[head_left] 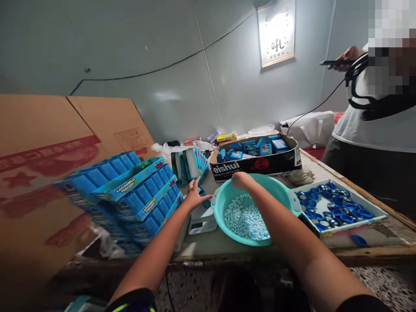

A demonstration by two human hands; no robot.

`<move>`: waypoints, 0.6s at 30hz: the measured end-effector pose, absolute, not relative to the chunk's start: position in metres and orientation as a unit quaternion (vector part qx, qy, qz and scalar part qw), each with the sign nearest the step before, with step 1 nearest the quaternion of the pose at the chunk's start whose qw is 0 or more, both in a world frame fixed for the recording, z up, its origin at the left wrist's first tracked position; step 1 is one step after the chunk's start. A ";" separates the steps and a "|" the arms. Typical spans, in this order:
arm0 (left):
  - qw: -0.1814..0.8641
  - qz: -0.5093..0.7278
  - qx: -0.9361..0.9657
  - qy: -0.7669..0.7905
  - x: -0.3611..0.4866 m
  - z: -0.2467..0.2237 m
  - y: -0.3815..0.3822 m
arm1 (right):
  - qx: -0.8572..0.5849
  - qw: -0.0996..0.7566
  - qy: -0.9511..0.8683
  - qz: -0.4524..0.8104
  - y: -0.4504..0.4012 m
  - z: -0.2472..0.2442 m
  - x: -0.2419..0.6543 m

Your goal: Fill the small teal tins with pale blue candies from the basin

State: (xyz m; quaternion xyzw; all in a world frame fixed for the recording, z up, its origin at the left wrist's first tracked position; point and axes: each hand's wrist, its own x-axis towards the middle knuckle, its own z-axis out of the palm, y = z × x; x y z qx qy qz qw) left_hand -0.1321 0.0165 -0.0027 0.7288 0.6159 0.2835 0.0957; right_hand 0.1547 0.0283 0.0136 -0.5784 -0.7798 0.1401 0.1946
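My left hand (196, 197), fingers apart, is beside a small blue item (202, 191) above a white scale (202, 224); it holds nothing that I can make out. My right hand (239, 180) is over the far side of a teal basin (224, 229), its fingers hidden behind the wrist. Small pale blue and white pieces (250, 221) fill the bottom of the basin. Behind it stands a black carton (253, 164) with blue packets inside. To the right lies a white tray (364, 221) of blue and silver round tins.
Stacked blue display boxes (146, 190) stand at left before a large cardboard box (39, 173). Folded blue cards (195, 164) stand behind my left hand. A loose blue lid (359, 240) lies near the front edge. At right, a person (380, 121) holds a phone (338, 63).
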 end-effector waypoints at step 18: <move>-0.258 0.384 0.634 0.619 -0.160 0.275 -0.023 | -0.578 0.203 -0.773 0.161 0.035 -0.001 0.160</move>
